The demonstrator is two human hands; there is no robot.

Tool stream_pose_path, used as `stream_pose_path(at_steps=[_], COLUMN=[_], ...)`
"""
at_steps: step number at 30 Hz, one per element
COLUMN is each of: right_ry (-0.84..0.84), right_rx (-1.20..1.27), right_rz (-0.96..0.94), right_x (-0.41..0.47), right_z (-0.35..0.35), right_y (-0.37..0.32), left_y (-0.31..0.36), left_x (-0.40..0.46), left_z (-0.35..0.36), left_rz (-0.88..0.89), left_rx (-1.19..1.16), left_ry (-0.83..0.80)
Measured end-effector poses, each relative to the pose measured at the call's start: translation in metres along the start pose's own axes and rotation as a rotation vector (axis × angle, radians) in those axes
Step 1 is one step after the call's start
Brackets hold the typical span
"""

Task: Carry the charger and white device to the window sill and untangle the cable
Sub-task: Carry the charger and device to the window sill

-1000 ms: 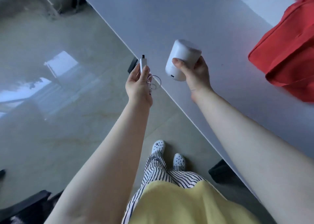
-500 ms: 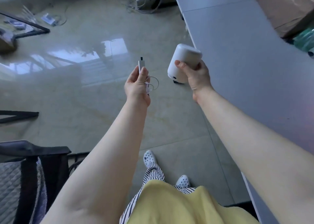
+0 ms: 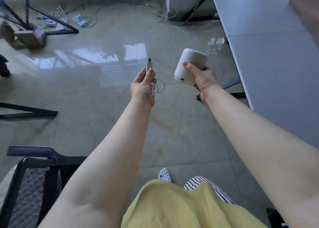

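Note:
My left hand [image 3: 144, 86] is held out over the tiled floor and grips a small white charger [image 3: 149, 65] with a dark plug tip pointing up. Its thin white cable [image 3: 158, 87] hangs in a tangled loop just below my fingers. To the right, at about the same height, my right hand [image 3: 203, 80] is closed around a white rounded cylindrical device [image 3: 189, 66], tilted with a small port near its lower end. The two hands are apart and neither object touches anything else. No window sill is in view.
A long white table [image 3: 276, 51] runs along the right edge. A black mesh chair [image 3: 32, 181] stands at the lower left. Black metal frame legs [image 3: 51, 20], cardboard boxes and loose cables lie on the floor at the far left and top.
The view has swung left, away from the table and the red bag, toward open floor. Both hands keep their grips and have moved with me, now over the tiles.

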State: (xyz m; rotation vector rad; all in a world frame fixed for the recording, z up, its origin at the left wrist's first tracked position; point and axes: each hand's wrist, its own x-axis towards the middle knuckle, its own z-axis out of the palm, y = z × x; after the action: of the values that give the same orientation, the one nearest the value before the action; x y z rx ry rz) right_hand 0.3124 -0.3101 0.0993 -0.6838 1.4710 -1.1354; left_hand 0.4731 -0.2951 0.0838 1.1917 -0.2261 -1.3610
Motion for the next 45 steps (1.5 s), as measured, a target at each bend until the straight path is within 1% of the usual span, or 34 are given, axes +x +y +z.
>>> stream_pose_path(at_steps=[5, 13, 24, 30, 37, 41, 45], right_ry=[-0.062, -0.175, -0.249, -0.304, -0.301, -0.265, -0.213], right_rx=[-0.002, -0.056, -0.131, -0.164, -0.171, -0.165, -0.153], right_rz=[0.018, 0.072, 0.134, 0.128, 0.151, 0.146, 0.141], right_x=[0.018, 0.068, 0.196, 0.259, 0.321, 0.367, 0.410], right_z=[0.038, 0.101, 0.210, 0.269, 0.333, 0.384, 0.445], right_y=[-0.008, -0.027, -0.078, -0.105, -0.116, -0.121, -0.138], left_y=[0.027, 0.071, 0.153, 0.194, 0.235, 0.265, 0.313], left_x=[0.027, 0.091, 0.233, 0.303, 0.383, 0.452, 0.524], left_z=[-0.013, -0.029, 0.006, 0.017, 0.018, 0.015, 0.019], left_rz=[-0.001, -0.017, -0.011, 0.000, 0.000, -0.025, -0.049], left_rx=[-0.028, -0.092, -0.145, -0.169, -0.163, -0.147, -0.102], left_ry=[0.050, 0.083, 0.104, 0.118, 0.126, 0.098, 0.059])
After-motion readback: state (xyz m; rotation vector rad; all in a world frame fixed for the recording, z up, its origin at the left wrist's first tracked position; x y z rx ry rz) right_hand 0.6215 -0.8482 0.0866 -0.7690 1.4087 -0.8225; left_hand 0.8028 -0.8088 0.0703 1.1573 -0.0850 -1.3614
